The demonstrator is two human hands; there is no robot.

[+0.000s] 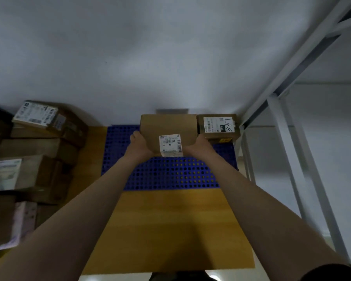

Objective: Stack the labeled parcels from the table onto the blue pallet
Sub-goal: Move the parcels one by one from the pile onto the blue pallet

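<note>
Both of a person's bare arms reach out over a blue pallet (pixel 170 175), its perforated deck lying on a yellow-brown wooden surface (pixel 170 230) against a pale grey wall (pixel 130 57). The left hand (pixel 139 145) and the right hand (pixel 201 146) grasp a plain cardboard parcel (pixel 168 124) by its two near corners, one on each side, the left thumb lying on the top face; the fingers underneath are hidden. A white barcode label (pixel 170 146) sits at the middle of the parcel's near edge, between the hands. The parcel is at the pallet's far side, close to the wall; whether it rests on the deck or is held just above it cannot be told. Just beside it on the right, in the pallet's far right corner, stands a smaller labeled box (pixel 218 126) with "33-1" handwritten on its label. At the left edge of the scene more labeled cartons (pixel 39 138) are heaped together, well apart from the pallet. A white metal rack (pixel 292 138) rises on the right
</note>
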